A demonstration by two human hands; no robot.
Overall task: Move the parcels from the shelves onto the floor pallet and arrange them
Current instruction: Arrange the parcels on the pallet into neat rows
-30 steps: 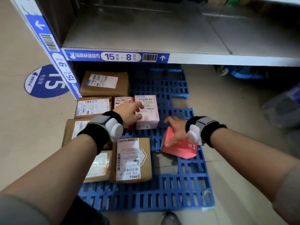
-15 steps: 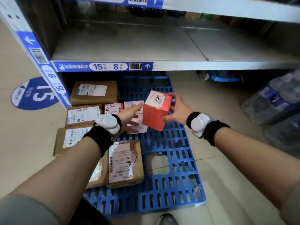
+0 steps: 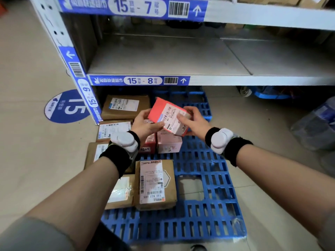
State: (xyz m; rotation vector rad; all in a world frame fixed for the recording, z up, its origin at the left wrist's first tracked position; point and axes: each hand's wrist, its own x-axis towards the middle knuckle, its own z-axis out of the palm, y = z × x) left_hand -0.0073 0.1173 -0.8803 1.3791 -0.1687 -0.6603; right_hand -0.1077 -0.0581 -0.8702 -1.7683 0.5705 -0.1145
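Right, I've got both hands on the red parcel [image 3: 168,115], held tilted in the air above the blue pallet [image 3: 208,178]. L hand [image 3: 145,124] grips its left end, fingers curled under; R hand [image 3: 194,121] pinches the right end, thumb on the white label. Below sit a pink box [image 3: 169,144] and brown cartons [image 3: 155,184], w/ shelf 15-8 [image 3: 163,58] behind.

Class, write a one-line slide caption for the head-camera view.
Both hands, left and right, hold a red parcel above the blue floor pallet of labelled boxes.
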